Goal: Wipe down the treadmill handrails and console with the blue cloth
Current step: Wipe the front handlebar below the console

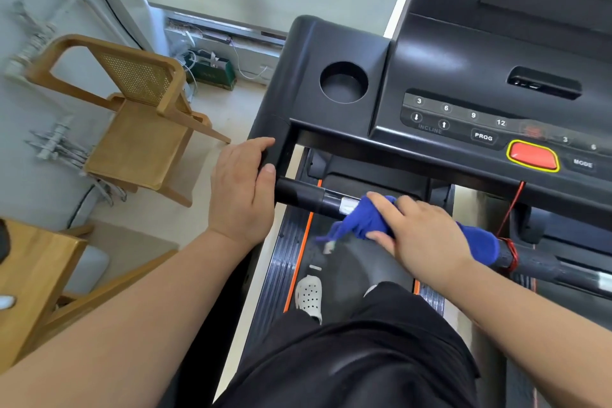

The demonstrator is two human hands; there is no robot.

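Two hands on the treadmill: right hand (420,235) clutching blue cloth (364,222) around handrail (308,197), left hand (243,182) gripping console (447,76) corner.

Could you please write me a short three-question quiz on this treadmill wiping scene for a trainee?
1. True or false: the right hand presses the cloth onto the front bar.
2. What does the left hand grip? A) the chair B) the left handrail C) the red button
3. Fill in: the round cup holder on the console holds ____.

Key: 1 true; 2 B; 3 nothing.
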